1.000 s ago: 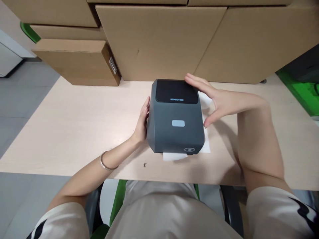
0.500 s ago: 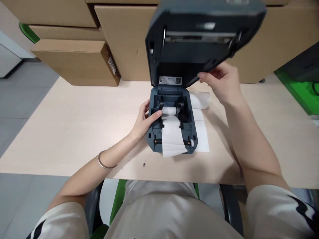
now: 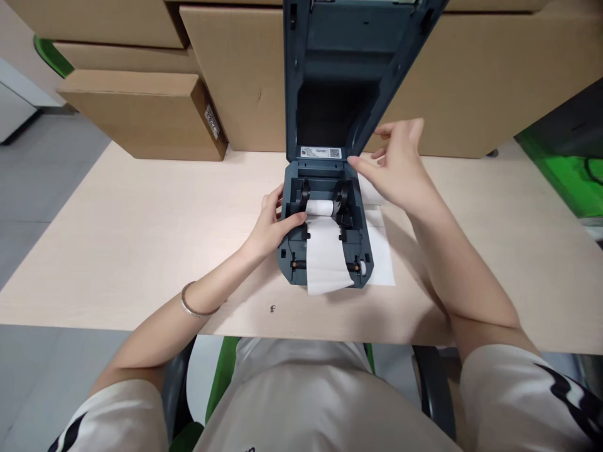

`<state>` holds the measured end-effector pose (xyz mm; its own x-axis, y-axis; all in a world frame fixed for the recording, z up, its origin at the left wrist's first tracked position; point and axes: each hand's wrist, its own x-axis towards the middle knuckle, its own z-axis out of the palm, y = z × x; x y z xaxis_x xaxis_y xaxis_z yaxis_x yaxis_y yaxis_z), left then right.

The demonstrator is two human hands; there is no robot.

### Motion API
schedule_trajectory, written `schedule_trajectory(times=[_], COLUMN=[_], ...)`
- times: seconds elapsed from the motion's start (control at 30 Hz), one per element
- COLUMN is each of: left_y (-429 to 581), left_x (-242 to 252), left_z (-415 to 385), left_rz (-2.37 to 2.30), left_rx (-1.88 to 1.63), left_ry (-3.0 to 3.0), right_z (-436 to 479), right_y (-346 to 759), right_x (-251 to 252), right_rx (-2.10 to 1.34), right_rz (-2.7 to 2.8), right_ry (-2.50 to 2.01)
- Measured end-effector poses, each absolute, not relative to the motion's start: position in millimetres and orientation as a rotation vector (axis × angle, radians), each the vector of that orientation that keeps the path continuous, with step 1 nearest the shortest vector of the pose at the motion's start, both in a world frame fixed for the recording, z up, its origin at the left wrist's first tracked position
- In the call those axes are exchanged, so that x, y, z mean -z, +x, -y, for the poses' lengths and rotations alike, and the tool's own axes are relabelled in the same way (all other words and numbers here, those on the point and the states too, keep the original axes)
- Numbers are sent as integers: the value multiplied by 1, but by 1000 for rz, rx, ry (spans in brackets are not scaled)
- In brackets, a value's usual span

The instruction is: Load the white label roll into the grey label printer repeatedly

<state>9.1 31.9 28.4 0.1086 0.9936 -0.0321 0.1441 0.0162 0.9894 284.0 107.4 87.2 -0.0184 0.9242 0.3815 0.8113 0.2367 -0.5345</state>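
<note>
A dark blue-grey label printer (image 3: 287, 251) sits on the table with its lid (image 3: 294, 81) raised upright. Inside, a small white paper roll (image 3: 320, 208) rests between black holders, and its paper strip (image 3: 326, 257) runs over the roller and past the front edge. My left hand (image 3: 271, 226) grips the printer's left wall, thumb over the rim by the roll, fingers on the outside and partly hidden. At the hinge's right end is my right hand (image 3: 398, 160), fingers apart, its thumb tip at the lid's lower edge; whether it touches is hard to tell.
White paper (image 3: 381, 251) lies under and beside the printer's right side. Behind stand large cardboard boxes (image 3: 245, 81) and a flatter carton (image 3: 136, 119) at left. A green and black object (image 3: 556, 163) is at the far right. The table's front edge runs close to my body.
The lid has swung further back, away from me. My right hand has slid down and left along the lid's edge, its fingers spreading. My left hand stays on the printer.
</note>
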Motion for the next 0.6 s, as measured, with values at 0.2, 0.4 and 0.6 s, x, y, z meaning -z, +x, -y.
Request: schedule_trajectory(times=[0.2,0.4,0.6], left_y=[13,13,11], left_x=[-35,-32,-31], left_z=[-29,-26,-26], left_rz=[-1227,-1160,-1198], left_rx=[-1075,-1137,-1177], left_ry=[1340,1359,1426], right_z=[-64,-77,-75], right_y=[242,230,238], right_x=[-97,-79,-79], right_rx=[137,-84,-241], right_rz=[2243,2722,2614], right_ry=[-1457,-1236,-1320])
